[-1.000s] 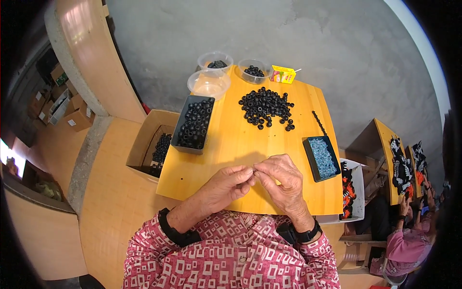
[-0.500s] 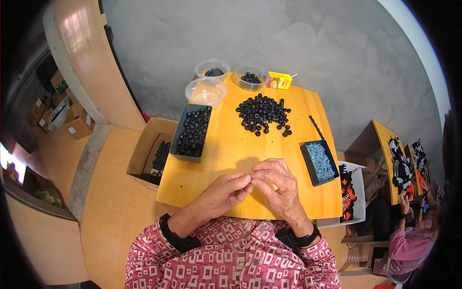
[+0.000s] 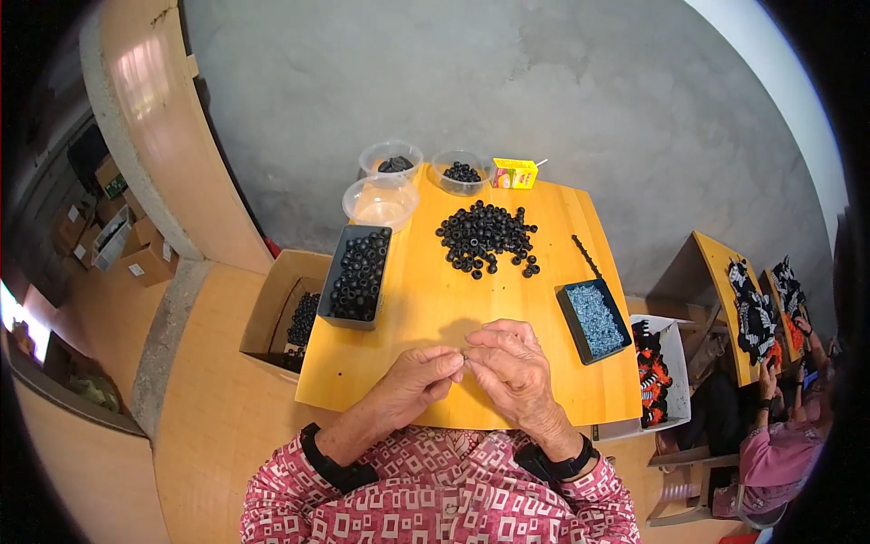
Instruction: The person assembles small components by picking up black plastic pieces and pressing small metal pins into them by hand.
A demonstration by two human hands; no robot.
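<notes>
Honestly can't read any actual wording here. Closest thing is the little yellow carton [image 3: 515, 174] at the far edge of the table [image 3: 426, 313]: it's got some reddish print on it, but way too small to make out. The brown cardboard box [image 3: 148, 245] off to the left has white labels [image 3: 136, 268], just tiny illegible patches.

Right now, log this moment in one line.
left hand, right hand: pinched together, contents unclear | black beads: piled on table | blue pieces: in black tray
</notes>
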